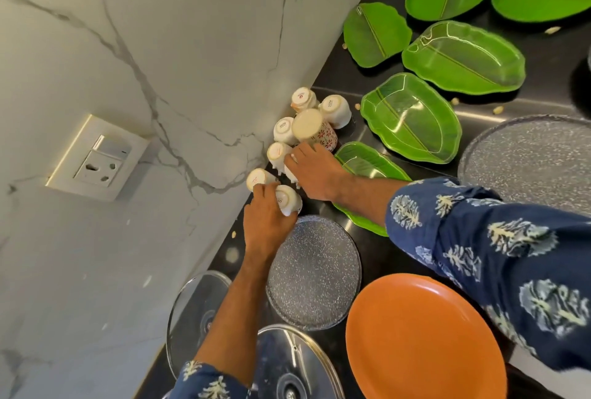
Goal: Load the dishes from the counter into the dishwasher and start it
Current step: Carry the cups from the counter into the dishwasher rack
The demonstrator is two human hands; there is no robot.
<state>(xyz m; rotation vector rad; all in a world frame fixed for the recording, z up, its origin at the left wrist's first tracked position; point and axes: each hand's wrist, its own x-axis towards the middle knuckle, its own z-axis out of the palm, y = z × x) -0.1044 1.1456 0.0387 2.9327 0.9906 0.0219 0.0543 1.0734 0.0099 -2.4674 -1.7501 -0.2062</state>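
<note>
The left hand (267, 219) has its fingers curled around an upturned white cup (287, 200) near the wall, with another cup (257, 177) touching its fingertips. The right hand (315, 171) reaches into the cluster, fingers bent over a cup (277, 153) and against the flowered mug (315, 130); what it actually grips I cannot tell. These cups look small, light, stiff, glazed and probably slippery and breakable, so clasping each around its side seems safest. Green leaf-shaped plates (412, 118) lie beside them on the dark counter (377, 248).
</note>
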